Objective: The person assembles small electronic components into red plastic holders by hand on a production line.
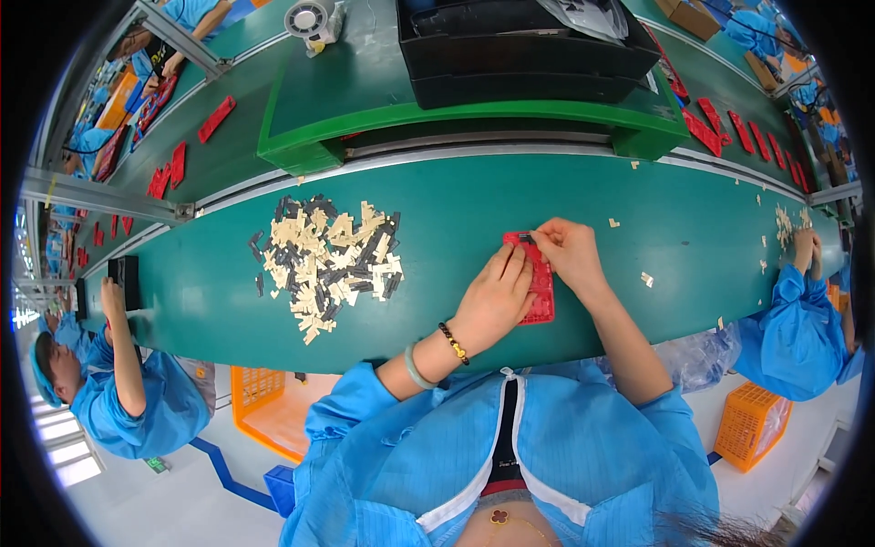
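A red rectangular plastic part (541, 308) lies on the green work surface in front of me. My left hand (492, 299) rests across its left side, fingers together, holding it down. At the part's top end, my right hand (571, 257) pinches a small black piece (525, 238) between thumb and fingertips. The piece touches the red part or sits just over it; I cannot tell which. To the left is a loose pile of small cream and dark-grey strips (333, 255), some with peeled corners or angled shapes.
A green raised shelf (365, 118) carries a black bin (529, 68) and a small white fan (310, 20). Red parts (217, 118) lie on the belt beyond. Scattered cream pieces (647, 280) are to the right. Co-workers sit at left (137, 401) and right (793, 337); orange crates (753, 425) stand below.
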Tool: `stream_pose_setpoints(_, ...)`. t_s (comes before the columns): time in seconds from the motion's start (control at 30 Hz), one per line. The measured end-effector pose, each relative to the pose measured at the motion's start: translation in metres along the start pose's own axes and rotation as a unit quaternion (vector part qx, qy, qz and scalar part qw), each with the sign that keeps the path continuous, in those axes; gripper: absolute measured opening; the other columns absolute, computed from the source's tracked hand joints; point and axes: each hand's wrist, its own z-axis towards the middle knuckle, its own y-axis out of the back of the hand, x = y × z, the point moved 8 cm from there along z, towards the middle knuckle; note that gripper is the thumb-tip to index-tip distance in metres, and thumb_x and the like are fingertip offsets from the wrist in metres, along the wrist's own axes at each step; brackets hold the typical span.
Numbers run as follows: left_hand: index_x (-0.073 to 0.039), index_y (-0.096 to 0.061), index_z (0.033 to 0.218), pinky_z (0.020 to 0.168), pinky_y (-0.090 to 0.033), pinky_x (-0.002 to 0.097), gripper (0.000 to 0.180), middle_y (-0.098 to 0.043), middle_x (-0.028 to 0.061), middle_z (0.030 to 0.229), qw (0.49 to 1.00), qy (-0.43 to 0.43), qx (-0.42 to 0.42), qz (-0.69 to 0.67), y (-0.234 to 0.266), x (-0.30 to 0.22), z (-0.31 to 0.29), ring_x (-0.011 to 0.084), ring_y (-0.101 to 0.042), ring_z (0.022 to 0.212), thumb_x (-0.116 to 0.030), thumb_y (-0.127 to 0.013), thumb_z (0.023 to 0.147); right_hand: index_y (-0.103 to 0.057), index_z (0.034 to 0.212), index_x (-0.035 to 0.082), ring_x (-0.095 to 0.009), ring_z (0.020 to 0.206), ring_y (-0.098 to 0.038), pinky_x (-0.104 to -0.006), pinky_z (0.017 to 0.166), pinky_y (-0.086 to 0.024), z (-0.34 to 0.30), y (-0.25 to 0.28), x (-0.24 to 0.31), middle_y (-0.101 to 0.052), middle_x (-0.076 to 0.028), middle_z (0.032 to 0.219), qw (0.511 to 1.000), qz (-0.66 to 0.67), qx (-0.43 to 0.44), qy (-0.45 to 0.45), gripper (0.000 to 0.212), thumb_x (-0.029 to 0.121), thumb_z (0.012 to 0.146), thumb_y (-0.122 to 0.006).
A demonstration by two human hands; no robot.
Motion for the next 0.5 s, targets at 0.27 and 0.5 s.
stream_pose_setpoints(0.27,0.005,-0.055,0.117,0.097,-0.047,0.0396,0.048,-0.049,0.0202,0.126,1.000,0.003,0.002,-0.001,0.002,0.000,0.001,0.0344,-0.045,0.123,-0.022,-0.068,0.079,-0.064,0.078,-0.004,-0.008,0.048,-0.056,-0.0241,0.045,-0.044,-0.001,0.003,0.002,-0.063,-0.007,0.059,0.999,-0.017,-0.031,0.020,0.010,0.004,0.083,-0.067)
stream_pose_setpoints(0.5,0.007,-0.055,0.114,0.103,-0.041,0.0418,0.046,-0.049,0.0239,0.125,1.000,0.012,0.003,-0.025,0.000,0.001,0.000,0.0371,-0.045,0.121,-0.021,-0.066,0.079,-0.064,0.080,-0.003,-0.002,0.052,-0.051,-0.0200,0.045,-0.040,-0.002,0.002,0.011,-0.060,-0.002,0.060,0.995,-0.064,-0.027,0.070,0.009,0.004,0.086,-0.066)
